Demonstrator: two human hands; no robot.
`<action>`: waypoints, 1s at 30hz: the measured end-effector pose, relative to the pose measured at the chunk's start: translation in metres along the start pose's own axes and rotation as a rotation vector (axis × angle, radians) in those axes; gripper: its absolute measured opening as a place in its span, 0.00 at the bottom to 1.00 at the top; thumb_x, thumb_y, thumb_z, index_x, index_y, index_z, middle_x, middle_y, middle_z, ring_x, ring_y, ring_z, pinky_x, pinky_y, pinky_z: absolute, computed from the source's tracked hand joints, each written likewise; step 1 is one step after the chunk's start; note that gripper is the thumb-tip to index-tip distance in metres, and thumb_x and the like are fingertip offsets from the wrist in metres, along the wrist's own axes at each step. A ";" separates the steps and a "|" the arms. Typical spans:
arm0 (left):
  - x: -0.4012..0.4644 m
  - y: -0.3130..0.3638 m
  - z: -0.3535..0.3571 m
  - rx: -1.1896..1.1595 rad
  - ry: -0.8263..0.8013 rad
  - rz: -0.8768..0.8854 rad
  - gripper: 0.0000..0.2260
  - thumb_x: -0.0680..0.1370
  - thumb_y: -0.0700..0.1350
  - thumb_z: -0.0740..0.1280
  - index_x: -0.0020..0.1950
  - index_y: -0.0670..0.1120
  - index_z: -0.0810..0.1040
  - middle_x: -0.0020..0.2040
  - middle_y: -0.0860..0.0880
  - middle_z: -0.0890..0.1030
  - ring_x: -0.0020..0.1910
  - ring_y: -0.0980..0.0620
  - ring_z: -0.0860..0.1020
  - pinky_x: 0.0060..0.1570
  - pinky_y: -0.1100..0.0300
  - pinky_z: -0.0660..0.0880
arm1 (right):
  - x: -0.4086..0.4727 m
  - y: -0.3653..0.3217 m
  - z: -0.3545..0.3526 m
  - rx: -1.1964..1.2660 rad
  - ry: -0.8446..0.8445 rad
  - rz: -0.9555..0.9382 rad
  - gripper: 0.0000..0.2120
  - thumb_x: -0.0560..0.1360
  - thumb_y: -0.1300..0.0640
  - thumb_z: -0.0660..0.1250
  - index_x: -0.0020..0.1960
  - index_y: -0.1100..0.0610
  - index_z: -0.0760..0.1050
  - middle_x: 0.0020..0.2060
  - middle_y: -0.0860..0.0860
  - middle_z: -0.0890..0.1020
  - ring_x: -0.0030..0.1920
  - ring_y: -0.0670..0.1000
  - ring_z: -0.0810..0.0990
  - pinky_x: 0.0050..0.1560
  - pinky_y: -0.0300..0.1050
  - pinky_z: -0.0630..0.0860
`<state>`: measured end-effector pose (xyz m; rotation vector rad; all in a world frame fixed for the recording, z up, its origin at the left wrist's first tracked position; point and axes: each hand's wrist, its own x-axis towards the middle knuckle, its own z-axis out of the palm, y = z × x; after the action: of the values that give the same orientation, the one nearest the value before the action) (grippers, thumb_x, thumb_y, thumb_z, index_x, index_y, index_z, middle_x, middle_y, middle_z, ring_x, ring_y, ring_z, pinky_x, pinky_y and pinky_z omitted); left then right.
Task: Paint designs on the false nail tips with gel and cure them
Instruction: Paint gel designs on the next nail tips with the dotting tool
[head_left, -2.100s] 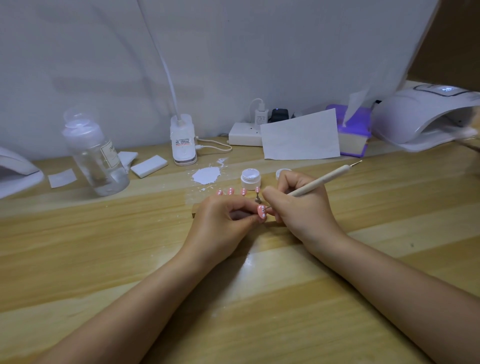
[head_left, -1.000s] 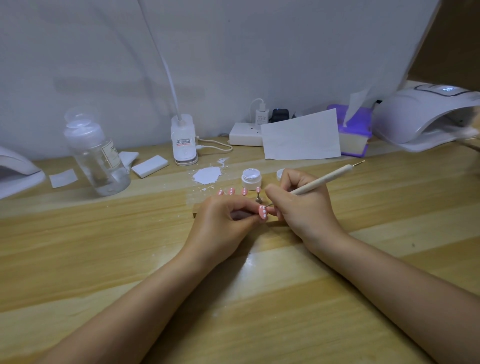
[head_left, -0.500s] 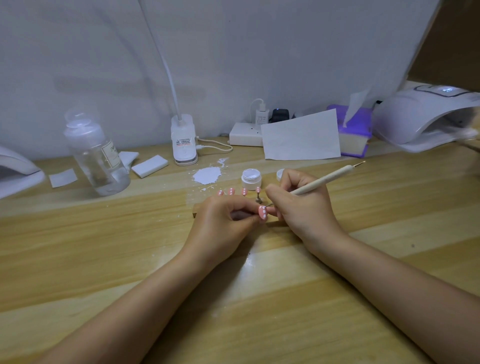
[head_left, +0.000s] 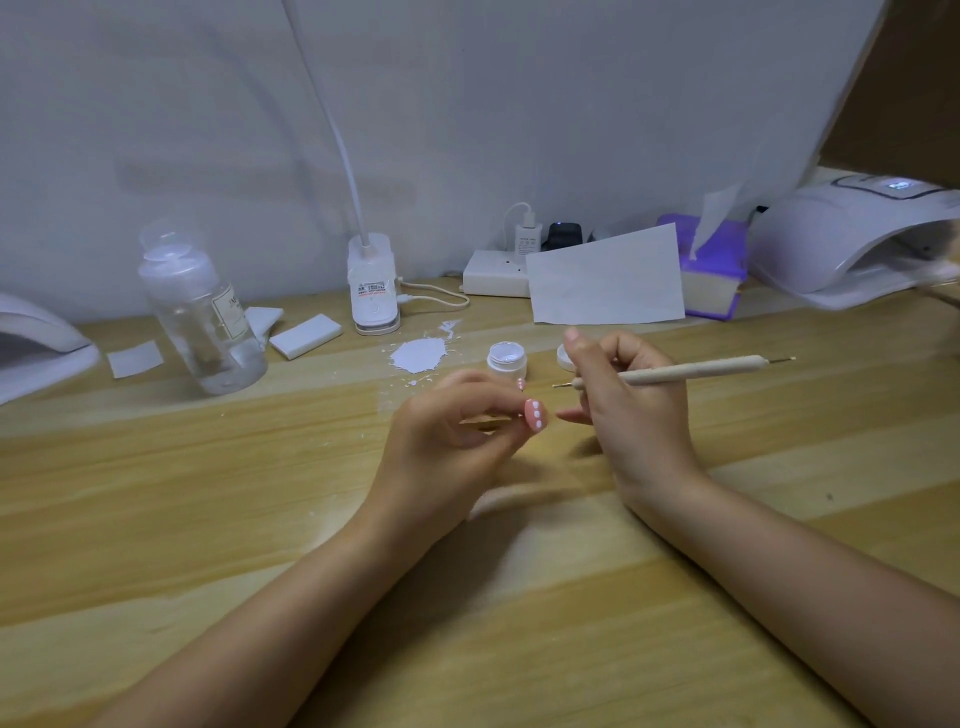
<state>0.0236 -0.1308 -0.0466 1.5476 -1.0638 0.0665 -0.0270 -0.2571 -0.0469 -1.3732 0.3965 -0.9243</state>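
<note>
Both hands work low over the desk (head_left: 208, 493): the left hand (head_left: 447, 447) pinches a pink nail tip (head_left: 535, 414) at its fingertips, the right hand (head_left: 623, 400) grips a dotting pen (head_left: 691, 370). That tip looks light, thin and stiff, with three white gel dots probably still wet, so it is best held by its edges or underside. Its long axis runs roughly toward and away from the person, painted face up. The pen lies nearly level, left to right, fine point aimed left, just apart from the tip. An open gel jar (head_left: 507, 358) stands beyond; a curing lamp (head_left: 852, 244) sits far right.
</note>
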 end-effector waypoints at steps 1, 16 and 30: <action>0.001 0.002 -0.002 0.006 0.014 0.041 0.06 0.69 0.32 0.71 0.42 0.41 0.81 0.41 0.42 0.81 0.42 0.52 0.79 0.38 0.64 0.77 | 0.000 0.000 0.000 -0.012 -0.003 -0.005 0.16 0.73 0.57 0.68 0.30 0.57 0.67 0.20 0.46 0.67 0.22 0.40 0.67 0.25 0.35 0.74; 0.016 -0.015 -0.064 0.029 0.101 -0.480 0.06 0.70 0.33 0.70 0.36 0.43 0.79 0.32 0.52 0.81 0.30 0.64 0.77 0.33 0.74 0.73 | 0.000 -0.001 -0.008 -0.137 -0.156 -0.076 0.06 0.69 0.59 0.72 0.42 0.55 0.76 0.33 0.44 0.80 0.37 0.42 0.78 0.45 0.46 0.77; 0.014 -0.034 -0.061 0.088 0.024 -0.502 0.08 0.67 0.36 0.74 0.33 0.48 0.80 0.32 0.55 0.81 0.32 0.63 0.77 0.38 0.74 0.73 | 0.013 0.002 -0.023 -1.002 -0.407 -0.439 0.17 0.72 0.68 0.64 0.56 0.52 0.78 0.37 0.36 0.69 0.47 0.48 0.73 0.43 0.37 0.66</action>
<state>0.0846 -0.0931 -0.0457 1.8483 -0.6353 -0.2155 -0.0351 -0.2823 -0.0496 -2.5909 0.2417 -0.7715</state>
